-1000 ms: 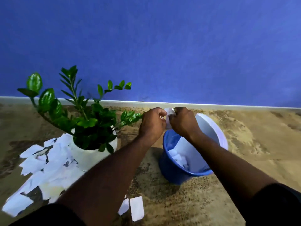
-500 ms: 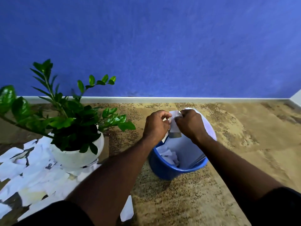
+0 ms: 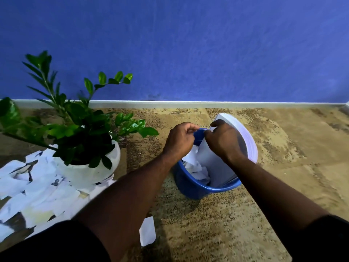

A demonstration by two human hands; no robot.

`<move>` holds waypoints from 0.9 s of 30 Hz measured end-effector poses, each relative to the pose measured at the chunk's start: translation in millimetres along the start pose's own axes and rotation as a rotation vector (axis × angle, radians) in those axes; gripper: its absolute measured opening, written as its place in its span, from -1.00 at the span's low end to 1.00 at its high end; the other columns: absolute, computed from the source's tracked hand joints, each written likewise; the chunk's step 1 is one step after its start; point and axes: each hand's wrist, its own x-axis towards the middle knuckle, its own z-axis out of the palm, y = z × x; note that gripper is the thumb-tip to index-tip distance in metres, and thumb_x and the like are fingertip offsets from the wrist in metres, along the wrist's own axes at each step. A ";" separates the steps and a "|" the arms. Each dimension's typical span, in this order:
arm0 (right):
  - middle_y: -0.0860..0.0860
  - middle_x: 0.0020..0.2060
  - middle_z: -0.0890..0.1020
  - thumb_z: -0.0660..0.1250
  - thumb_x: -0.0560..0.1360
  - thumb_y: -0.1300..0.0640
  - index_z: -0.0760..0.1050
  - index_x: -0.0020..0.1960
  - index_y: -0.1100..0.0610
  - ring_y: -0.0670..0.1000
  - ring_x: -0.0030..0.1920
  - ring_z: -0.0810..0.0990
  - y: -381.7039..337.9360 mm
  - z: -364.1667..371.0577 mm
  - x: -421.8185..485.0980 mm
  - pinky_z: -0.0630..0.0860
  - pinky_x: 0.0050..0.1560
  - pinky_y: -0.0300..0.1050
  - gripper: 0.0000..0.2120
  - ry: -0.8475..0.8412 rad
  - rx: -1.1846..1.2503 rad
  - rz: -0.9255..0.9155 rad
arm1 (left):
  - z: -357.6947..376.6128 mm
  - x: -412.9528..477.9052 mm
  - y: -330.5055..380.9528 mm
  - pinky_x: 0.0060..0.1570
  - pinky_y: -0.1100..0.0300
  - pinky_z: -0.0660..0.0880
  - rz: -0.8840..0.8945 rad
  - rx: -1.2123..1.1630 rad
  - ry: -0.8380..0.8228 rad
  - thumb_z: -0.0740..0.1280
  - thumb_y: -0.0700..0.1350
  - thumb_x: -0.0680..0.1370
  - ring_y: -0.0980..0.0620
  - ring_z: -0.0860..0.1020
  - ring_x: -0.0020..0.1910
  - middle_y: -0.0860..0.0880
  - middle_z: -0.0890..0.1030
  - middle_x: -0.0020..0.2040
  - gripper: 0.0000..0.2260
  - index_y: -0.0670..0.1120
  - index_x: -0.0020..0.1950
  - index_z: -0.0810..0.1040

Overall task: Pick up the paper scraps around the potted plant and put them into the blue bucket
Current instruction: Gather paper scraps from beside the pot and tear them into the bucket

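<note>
Blue bucket (image 3: 190, 188) holds paper scraps (image 3: 196, 169); left hand (image 3: 179, 141), right hand (image 3: 222, 141) curled above.

Black sleeves (image 3: 52, 242) cover both upper arms, leaving the forearms (image 3: 122, 195) bare.

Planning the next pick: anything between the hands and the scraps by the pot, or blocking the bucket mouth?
Both hands, left hand and right hand, are over the blue bucket. The potted plant stands between it and the farther scraps; the near side looks open. A large white sheet fills the bucket's right half.
</note>
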 end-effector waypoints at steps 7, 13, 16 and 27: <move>0.15 0.17 0.56 0.31 0.49 0.12 0.47 0.26 0.17 0.14 0.07 0.59 -29.1 22.9 -21.4 0.43 0.04 -0.17 -0.64 0.148 0.110 -0.182 | -31.0 -15.8 -16.1 0.22 0.14 0.50 0.060 0.051 0.040 0.17 -0.41 0.43 0.00 0.58 0.16 -0.10 0.63 0.15 -0.60 -0.17 0.20 0.57; 0.11 0.05 0.58 0.28 0.48 0.21 0.54 0.12 0.19 0.05 -0.08 0.60 -77.2 47.0 -62.2 0.55 -0.09 -0.18 -0.76 0.129 0.213 -0.524 | -72.0 -41.4 -49.3 -0.10 0.16 0.45 0.067 0.215 -0.041 0.24 -0.11 0.49 -0.04 0.58 -0.04 -0.13 0.65 0.00 -0.73 -0.14 0.15 0.56; 0.13 -0.09 0.58 0.29 0.43 0.25 0.54 -0.02 0.20 0.13 -0.13 0.56 -84.7 71.2 -81.0 0.50 -0.10 -0.02 -0.86 0.095 0.196 -0.548 | -95.5 -61.2 -73.8 -0.17 0.30 0.34 0.134 0.367 -0.125 0.32 -0.19 0.50 0.08 0.50 -0.12 -0.08 0.63 -0.07 -0.80 -0.17 0.10 0.58; 0.15 -0.01 0.54 0.32 0.49 0.12 0.49 0.08 0.17 0.14 -0.12 0.54 -37.7 163.0 -145.9 0.49 -0.17 -0.04 -0.80 -0.306 -0.017 -0.308 | -134.6 -124.3 -148.3 0.27 0.09 0.35 -0.040 1.042 -0.655 0.32 -0.17 0.52 -0.14 0.38 0.37 -0.16 0.38 0.40 -0.50 -0.15 0.44 0.30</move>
